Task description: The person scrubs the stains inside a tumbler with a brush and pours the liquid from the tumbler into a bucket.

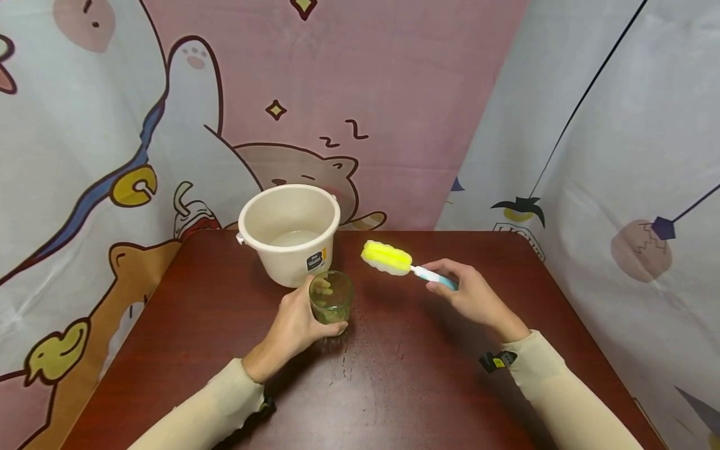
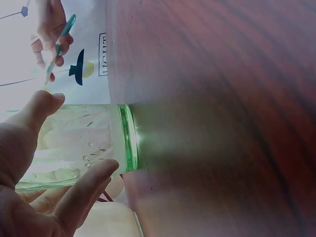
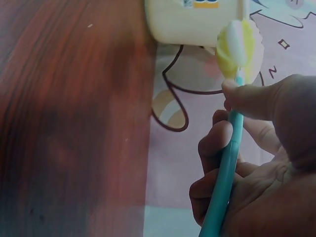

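My left hand (image 1: 300, 317) grips a green-tinted drinking glass (image 1: 333, 300), thumb on one side and fingers round the other. Water drops cling to the glass wall (image 2: 89, 143) in the left wrist view, and its thick base is close over the table. To the right, my right hand (image 1: 469, 289) holds a sponge bottle brush by its white and teal handle (image 3: 228, 173). The brush's yellow and white sponge head (image 1: 387, 257) points left, above the table and apart from the glass. Thumb and curled fingers wrap the handle in the right wrist view.
A cream plastic bucket (image 1: 289, 234) stands at the back left of the brown table (image 1: 427, 375), just behind the glass, with some water in its bottom. Wet streaks mark the tabletop near the glass. A cartoon-printed cloth (image 1: 394, 94) hangs behind the table and along its sides.
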Demonstrator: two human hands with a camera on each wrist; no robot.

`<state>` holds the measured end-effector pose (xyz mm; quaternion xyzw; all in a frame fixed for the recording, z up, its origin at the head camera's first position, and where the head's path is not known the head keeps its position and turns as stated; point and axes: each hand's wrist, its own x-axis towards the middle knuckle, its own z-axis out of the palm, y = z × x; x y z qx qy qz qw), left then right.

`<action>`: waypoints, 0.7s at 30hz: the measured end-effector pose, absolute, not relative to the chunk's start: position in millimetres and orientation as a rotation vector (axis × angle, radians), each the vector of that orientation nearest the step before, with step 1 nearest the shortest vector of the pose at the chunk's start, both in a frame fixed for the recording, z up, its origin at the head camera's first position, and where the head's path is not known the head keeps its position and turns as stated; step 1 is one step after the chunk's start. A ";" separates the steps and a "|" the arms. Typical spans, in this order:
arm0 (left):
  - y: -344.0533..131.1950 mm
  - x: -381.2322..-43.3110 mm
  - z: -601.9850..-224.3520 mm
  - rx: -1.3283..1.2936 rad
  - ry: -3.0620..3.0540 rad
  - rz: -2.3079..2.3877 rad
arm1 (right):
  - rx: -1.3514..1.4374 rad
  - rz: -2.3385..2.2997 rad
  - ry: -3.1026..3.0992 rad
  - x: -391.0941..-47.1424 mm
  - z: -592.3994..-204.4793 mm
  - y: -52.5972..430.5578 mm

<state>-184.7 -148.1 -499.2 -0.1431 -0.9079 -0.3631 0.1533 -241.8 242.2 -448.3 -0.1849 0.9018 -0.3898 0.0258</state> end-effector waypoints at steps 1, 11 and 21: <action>-148.2 -184.7 -499.1 -0.411 -2.602 -1.041 | -0.569 -1.177 2.813 -241.5 -450.2 243.6; -148.1 -183.9 -499.3 -0.393 -2.613 -1.045 | -0.580 -0.926 3.018 -236.9 -469.4 255.8; -148.0 -184.1 -498.2 -0.407 -2.606 -1.041 | -0.592 -0.814 3.069 -236.9 -482.6 268.0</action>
